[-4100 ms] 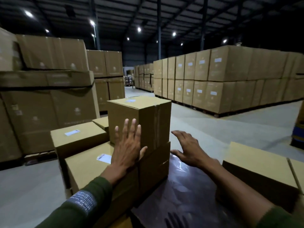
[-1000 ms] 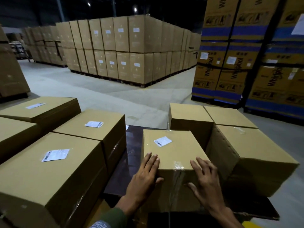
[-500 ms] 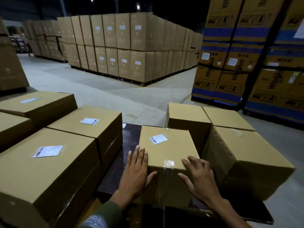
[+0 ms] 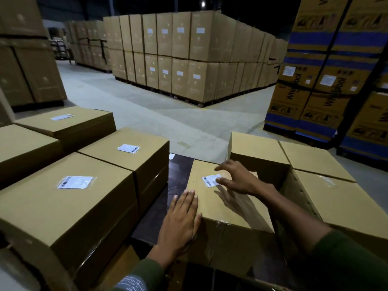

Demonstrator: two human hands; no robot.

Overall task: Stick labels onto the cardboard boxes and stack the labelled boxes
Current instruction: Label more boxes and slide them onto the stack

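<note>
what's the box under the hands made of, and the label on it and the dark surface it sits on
Box: plain brown cardboard, matte, with a clear glossy tape strip over the front seam. Label: white, probably paper, printed with a barcode; the labels on neighbouring boxes glint like plastic film. Dark surface: smooth with a sheen, possibly laminated board or plastic sheet; the material cannot be told for sure.

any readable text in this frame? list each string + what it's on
"Whirlpool": printed vertically on the blue-banded cartons stacked at right, repeated on several; some copies are cut off by the frame edge.
Barcode label on the box under the hands: print too small to read.
Labels on the boxes at left: barcodes visible, text unreadable.
White labels on the far pallet stack: too small.
Sleeve patch: blurred.
</note>
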